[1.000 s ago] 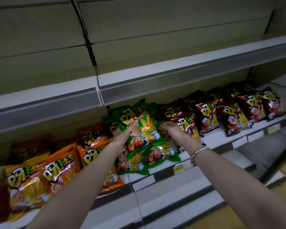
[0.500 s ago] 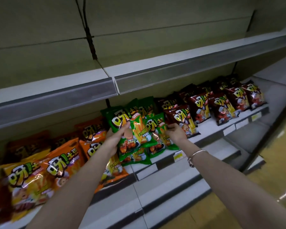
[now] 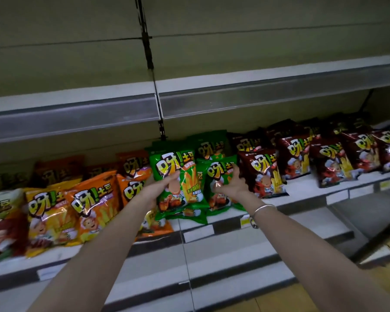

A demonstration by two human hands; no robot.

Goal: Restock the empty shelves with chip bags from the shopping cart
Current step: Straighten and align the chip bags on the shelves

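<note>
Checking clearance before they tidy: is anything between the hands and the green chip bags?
Nothing visible. The left hand holds the front green bag, and the right hand touches the green bag beside it, both on the shelf.

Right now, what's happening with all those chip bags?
A person is filling a shop shelf with chip bags. The left hand holds a green bag upright on the shelf, and the right hand holds the second green bag beside it. Orange bags sit to their left and dark red bags to their right.
</note>
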